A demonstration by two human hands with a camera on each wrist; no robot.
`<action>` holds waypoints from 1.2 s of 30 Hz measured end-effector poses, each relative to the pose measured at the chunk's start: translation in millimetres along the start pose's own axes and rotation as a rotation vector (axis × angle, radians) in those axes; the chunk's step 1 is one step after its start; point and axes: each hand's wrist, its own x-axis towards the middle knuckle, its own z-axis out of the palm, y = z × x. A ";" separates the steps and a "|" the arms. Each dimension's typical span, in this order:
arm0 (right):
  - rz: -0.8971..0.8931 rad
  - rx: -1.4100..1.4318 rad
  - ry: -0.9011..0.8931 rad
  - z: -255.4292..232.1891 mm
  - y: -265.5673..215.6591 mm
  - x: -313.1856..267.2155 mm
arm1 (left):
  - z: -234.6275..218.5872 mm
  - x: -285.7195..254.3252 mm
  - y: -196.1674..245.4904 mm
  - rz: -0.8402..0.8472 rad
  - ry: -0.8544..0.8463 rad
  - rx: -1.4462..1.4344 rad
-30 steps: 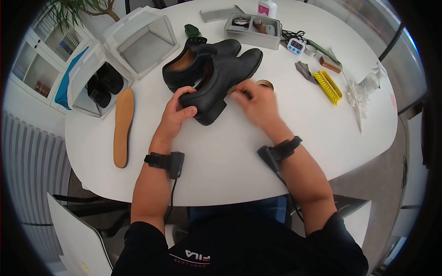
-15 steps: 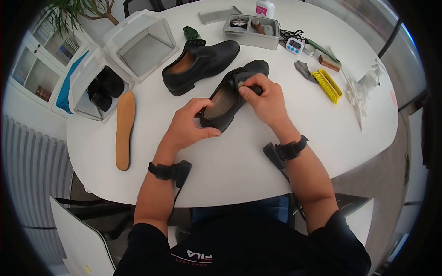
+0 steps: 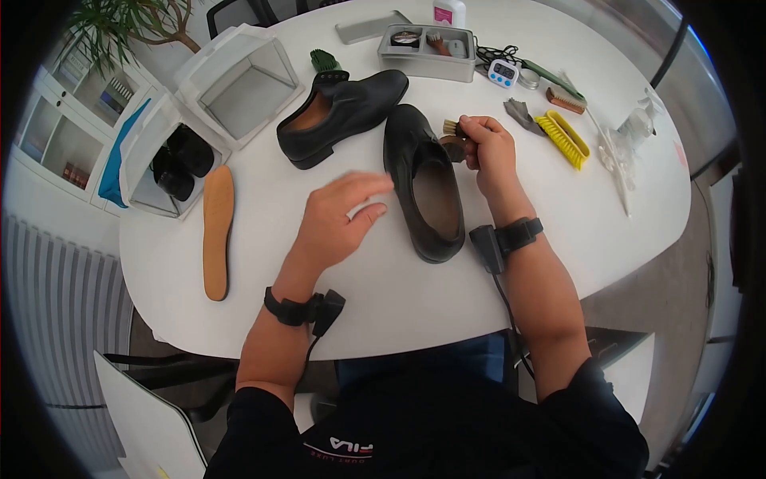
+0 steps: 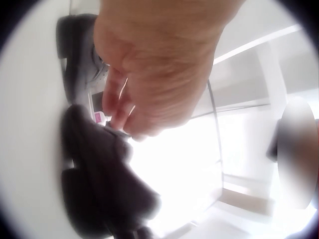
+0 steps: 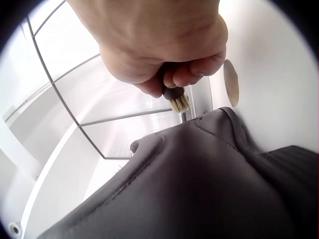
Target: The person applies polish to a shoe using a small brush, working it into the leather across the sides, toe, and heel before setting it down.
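Note:
A black leather shoe (image 3: pixel 405 134) stands upright on the table, toe pointing away, its inside visible. On its left my left hand (image 3: pixel 335 219) hovers with fingers loosely extended, fingertips close to the shoe's side and nothing in them. My right hand (image 3: pixel 493 156), right of the shoe, pinches a small dark-handled brush (image 5: pixel 175 95) with short pale bristles. The bristles point toward the shoe's upper, a little above it in the right wrist view. A matching black shoe (image 3: pixel 367 100) stands behind and left, its tongue raised. Part of a round brownish disc (image 3: pixel 455 149) shows by the right fingers.
A tan insole (image 3: pixel 217 231) lies left, near two clear shoe boxes (image 3: pixel 247 84), one containing dark shoes. Behind are a green brush (image 3: pixel 323 61) and a metal tin (image 3: pixel 427 68). To the right lie a timer (image 3: pixel 503 73), a grey cloth (image 3: pixel 521 116) and a yellow brush (image 3: pixel 565 140).
The near shoe was held tilted on its side, then came down upright and turned its toe away. My left hand has let go of it; the right hand with the brush has moved off to the right.

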 end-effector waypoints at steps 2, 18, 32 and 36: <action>-0.001 0.006 0.002 -2.2 -0.9 2.4 | 0.3 14.8 9.0 0.124 0.071 0.242; -0.045 0.204 0.133 -31.2 -16.6 21.1 | 18.9 39.7 37.8 0.335 -0.218 0.843; -0.147 -0.183 -0.056 -1.8 -1.2 2.3 | -17.2 23.6 -18.4 -0.309 0.156 0.552; -0.096 -0.326 -0.049 -1.5 1.9 7.8 | -19.3 11.8 -25.5 -0.476 0.033 0.536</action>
